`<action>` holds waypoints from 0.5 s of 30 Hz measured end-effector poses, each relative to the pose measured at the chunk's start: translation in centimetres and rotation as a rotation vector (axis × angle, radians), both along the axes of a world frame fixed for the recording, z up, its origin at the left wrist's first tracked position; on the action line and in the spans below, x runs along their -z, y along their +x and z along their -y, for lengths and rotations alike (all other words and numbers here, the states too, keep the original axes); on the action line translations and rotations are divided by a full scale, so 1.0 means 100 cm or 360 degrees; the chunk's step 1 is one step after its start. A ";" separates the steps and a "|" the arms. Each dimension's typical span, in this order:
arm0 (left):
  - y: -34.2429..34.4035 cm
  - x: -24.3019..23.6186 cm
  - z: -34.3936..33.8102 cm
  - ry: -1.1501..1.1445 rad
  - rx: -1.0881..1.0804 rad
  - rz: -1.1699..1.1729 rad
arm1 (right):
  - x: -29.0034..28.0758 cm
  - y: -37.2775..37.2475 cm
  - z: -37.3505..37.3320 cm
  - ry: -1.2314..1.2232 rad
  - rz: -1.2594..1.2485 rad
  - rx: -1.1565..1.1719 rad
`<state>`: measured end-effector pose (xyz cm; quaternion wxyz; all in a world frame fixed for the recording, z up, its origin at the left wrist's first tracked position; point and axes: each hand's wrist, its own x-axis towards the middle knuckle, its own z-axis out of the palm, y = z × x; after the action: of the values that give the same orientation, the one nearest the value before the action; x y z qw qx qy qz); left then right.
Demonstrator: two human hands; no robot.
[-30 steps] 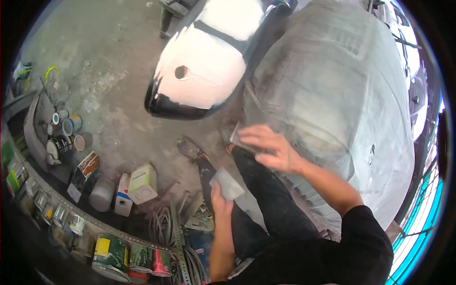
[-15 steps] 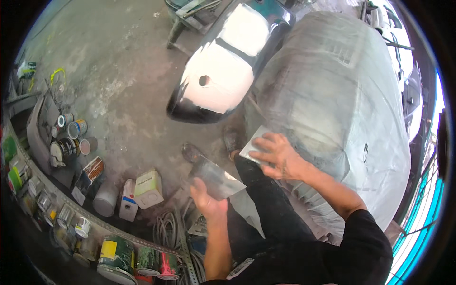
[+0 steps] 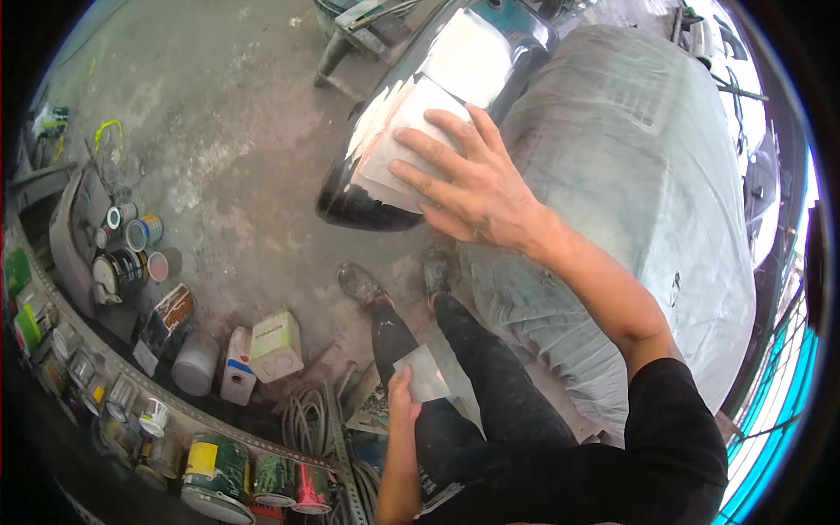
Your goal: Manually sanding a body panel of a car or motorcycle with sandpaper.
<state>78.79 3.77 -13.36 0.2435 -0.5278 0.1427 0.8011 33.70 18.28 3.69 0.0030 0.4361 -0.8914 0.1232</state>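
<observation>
My right hand [image 3: 479, 185] reaches forward, fingers spread over a thin, pale rectangular putty spreader [image 3: 382, 166] and pressing it against the panel. That panel is a long, glossy dark car bumper [image 3: 346, 206], partly coated in white filler [image 3: 468, 57]. Most of the coating's nearer patch is hidden by the spreader and fingers. Low in front of my body, my left hand [image 3: 402, 402] grips the edge of a flat metal putty plate [image 3: 427, 372], thumb on top. The plate hovers over my legs, apart from the bumper.
A vehicle-sized bulk under grey plastic sheeting [image 3: 595, 175] stands close on the right. Paint cans [image 3: 120, 273], a pale square tin [image 3: 275, 344] and a coiled hose [image 3: 308, 420] lie to the left. A stand [image 3: 337, 52] is beside the bumper's far end.
My right hand has moved forward and up from near my knee, bringing the spreader onto the bumper's white filler. My left hand has drawn back toward my body with the plate.
</observation>
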 end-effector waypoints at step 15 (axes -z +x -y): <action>0.009 0.020 -0.015 -0.0009 0.0129 0.0037 | 0.024 -0.011 -0.003 -0.0062 0.0000 -0.0006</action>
<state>79.72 5.25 -15.36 0.2761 -0.5315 0.1634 0.7839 32.63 18.59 1.30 0.0112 0.4376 -0.8881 0.1406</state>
